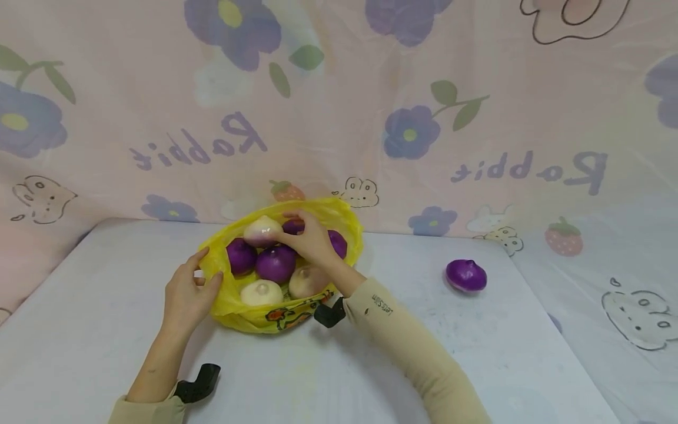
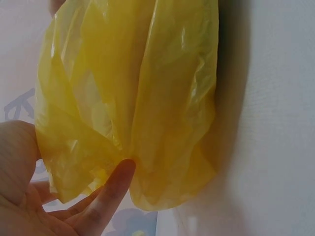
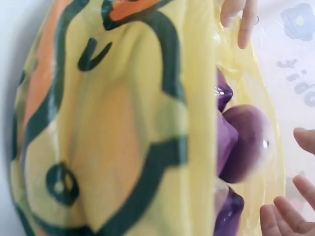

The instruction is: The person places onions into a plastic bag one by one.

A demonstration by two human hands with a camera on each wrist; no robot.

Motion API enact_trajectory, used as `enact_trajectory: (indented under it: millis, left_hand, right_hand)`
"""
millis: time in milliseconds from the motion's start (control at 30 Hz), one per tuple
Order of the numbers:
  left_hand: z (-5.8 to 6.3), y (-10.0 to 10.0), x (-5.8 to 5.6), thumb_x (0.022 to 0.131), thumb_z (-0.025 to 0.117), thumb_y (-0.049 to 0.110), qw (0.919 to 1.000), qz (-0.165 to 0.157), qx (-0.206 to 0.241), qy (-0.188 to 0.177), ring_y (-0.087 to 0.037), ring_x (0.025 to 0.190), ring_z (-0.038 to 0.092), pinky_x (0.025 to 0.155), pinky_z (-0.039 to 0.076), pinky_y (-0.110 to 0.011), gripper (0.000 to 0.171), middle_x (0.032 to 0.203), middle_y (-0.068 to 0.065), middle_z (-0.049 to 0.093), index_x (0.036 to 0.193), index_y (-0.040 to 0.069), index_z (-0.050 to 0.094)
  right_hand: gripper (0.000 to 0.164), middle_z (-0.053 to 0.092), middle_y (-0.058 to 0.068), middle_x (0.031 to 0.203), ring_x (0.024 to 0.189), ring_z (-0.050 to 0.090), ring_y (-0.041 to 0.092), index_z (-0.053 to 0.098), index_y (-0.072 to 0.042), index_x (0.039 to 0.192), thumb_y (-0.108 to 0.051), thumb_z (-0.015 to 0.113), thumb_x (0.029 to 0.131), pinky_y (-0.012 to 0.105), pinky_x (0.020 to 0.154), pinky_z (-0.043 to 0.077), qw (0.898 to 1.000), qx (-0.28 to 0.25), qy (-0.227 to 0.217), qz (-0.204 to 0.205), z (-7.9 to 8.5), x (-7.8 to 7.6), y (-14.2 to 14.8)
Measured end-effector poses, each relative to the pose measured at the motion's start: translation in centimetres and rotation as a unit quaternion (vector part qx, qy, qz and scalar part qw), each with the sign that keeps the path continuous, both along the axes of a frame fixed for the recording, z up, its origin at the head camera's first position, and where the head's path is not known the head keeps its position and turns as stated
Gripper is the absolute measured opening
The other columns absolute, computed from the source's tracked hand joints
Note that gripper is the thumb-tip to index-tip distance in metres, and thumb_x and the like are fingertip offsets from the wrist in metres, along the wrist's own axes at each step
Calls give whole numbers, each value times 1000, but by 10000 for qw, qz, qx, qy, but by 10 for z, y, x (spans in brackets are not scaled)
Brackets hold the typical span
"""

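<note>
A yellow plastic bag [image 1: 222, 321] lies on the table with its mouth spread wide. Inside it are several onions: purple ones such as this purple onion [image 1: 276, 265], and pale ones like the white onion [image 1: 262, 292]. On top rests a white-and-purple onion [image 1: 263, 231]. My left hand [image 1: 190, 291] grips the bag's left rim between thumb and fingers, the fingers outside the plastic [image 2: 167, 98]. Over the bag's mouth reaches my right hand [image 1: 312, 238]. In the right wrist view its spread fingers [image 3: 285, 216] stand apart from the two-toned onion [image 3: 248, 142], holding nothing.
One more purple onion [image 1: 466, 275] sits alone on the white table [image 1: 402, 353], to the right of the bag. A patterned cloth [image 1: 339, 118] hangs behind the table. Black wrist mounts [image 1: 198, 383] stick out from both sleeves.
</note>
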State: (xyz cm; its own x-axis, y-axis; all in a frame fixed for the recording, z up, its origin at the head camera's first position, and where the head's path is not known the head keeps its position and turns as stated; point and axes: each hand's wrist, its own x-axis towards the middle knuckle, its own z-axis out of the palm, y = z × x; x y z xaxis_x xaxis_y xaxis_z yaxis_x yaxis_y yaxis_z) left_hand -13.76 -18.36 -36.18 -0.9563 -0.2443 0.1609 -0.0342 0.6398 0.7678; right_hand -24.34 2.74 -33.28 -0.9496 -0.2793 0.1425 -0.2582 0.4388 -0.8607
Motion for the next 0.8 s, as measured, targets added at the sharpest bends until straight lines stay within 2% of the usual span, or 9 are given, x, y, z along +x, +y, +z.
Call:
enact_trajectory:
  millis: [267, 367, 467, 633, 800]
  left_hand:
    - [1, 1, 0, 91, 59, 15, 10000, -10, -30, -14, -40, 94, 62, 63, 44, -21, 56, 121, -30, 53, 141, -2, 42]
    - [0, 1, 1, 91, 58, 16, 9999, -10, -27, -120, -40, 95, 61, 64, 45, -23, 56, 122, -29, 52, 142, -1, 41]
    - [0, 1, 1, 92, 58, 17, 9998, -3, -27, -208, -40, 97, 60, 64, 46, -25, 57, 124, -30, 51, 143, 0, 40]
    - [-1, 0, 1, 92, 57, 18, 9999, 9, -77, -139, -41, 97, 61, 64, 45, -25, 57, 124, -30, 51, 143, -1, 40]
    - [-1, 0, 0, 91, 57, 18, 10000, -48, -73, -46, -40, 94, 60, 62, 45, -24, 57, 121, -30, 51, 142, -2, 41]
  right_hand:
    - [51, 58, 10, 131, 121, 54, 25, 57, -8, 128, -25, 75, 83, 42, 101, 44, 9997, -207, 91, -111, 4, 4, 17]
    - [52, 57, 9, 131, 121, 53, 25, 57, -8, 129, -27, 74, 83, 41, 100, 45, 9997, -155, 96, -177, 6, 8, 25]
    - [52, 56, 13, 132, 122, 51, 29, 56, -5, 128, -25, 74, 84, 42, 98, 47, 9991, -334, 141, -223, 8, 11, 37]
    - [50, 56, 14, 130, 121, 52, 34, 57, 0, 126, -19, 75, 83, 46, 95, 48, 9954, -755, 466, -350, 10, 15, 59]
    - [48, 58, 9, 127, 118, 54, 31, 60, -3, 124, -19, 76, 81, 42, 92, 50, 9930, -722, 672, -651, 10, 19, 81]
